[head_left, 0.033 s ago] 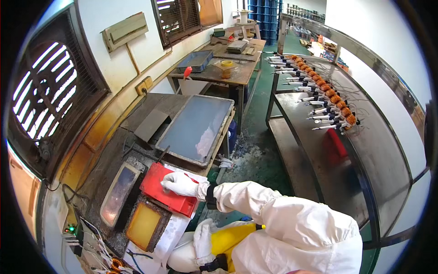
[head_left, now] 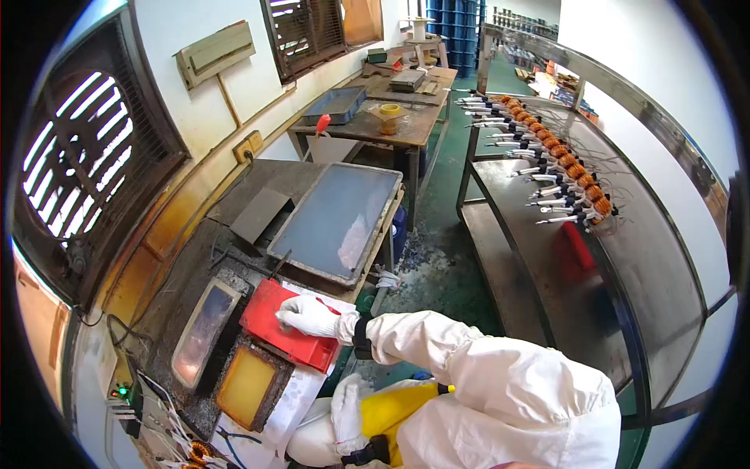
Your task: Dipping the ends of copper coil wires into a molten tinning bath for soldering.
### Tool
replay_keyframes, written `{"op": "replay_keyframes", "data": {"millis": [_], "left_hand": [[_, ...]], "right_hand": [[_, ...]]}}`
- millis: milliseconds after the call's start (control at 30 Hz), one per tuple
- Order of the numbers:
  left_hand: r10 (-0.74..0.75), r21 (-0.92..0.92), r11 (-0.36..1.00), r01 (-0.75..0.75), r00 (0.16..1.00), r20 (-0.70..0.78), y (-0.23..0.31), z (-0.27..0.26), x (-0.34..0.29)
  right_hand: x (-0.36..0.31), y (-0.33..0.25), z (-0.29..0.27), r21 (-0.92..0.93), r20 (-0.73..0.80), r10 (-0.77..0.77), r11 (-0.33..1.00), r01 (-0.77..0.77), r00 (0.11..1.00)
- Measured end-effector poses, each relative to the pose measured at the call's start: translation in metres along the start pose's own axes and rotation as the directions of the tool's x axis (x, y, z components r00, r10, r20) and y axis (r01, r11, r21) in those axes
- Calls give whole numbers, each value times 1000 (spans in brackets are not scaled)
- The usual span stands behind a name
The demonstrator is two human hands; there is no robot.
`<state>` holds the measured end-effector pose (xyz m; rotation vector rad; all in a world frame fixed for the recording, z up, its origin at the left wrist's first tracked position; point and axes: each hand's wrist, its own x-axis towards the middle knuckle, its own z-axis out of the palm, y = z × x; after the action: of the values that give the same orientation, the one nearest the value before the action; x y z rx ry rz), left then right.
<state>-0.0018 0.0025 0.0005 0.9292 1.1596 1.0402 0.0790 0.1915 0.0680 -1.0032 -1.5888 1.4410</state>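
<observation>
My right hand (head_left: pixel 308 315), in a white glove, is over a red plastic bin (head_left: pixel 262 309) on the bench. Its fingers are curled and pressed together, and whatever they may hold is hidden. My left hand (head_left: pixel 346 414), gloved in white too, lies low in front of my body beside a yellow piece of cloth or clothing (head_left: pixel 394 410). Its fingers look stretched out, with nothing seen in them. Left of the bin sit a dark-rimmed square pot of amber material (head_left: pixel 248 386) and a long tray with a shiny, silvery surface (head_left: pixel 205 332).
A large grey-topped tray (head_left: pixel 332 223) stands beyond the bin. Pliers (head_left: pixel 232 442) and copper-wound coils (head_left: pixel 199 452) lie at the lower left. On the right, a metal rack (head_left: pixel 641 227) carries a row of copper coils (head_left: pixel 558 148). A wooden table (head_left: pixel 414 125) stands farther back.
</observation>
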Motion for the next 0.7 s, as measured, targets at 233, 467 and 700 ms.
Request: {"op": "replay_keyframes", "data": {"millis": [233, 467, 700], "left_hand": [[-35, -464, 885, -42, 987, -156, -16, 10, 5], [-47, -484, 874, -40, 985, -165, -12, 3, 5], [74, -589, 796, -138, 989, -132, -12, 10, -1]], "right_hand": [[-6, 1, -19, 128, 58, -6, 992, -1, 998], [-7, -17, -14, 45, 95, -5, 999, 1, 995], [2, 6, -23, -397, 116, -455, 794, 461, 883]]}}
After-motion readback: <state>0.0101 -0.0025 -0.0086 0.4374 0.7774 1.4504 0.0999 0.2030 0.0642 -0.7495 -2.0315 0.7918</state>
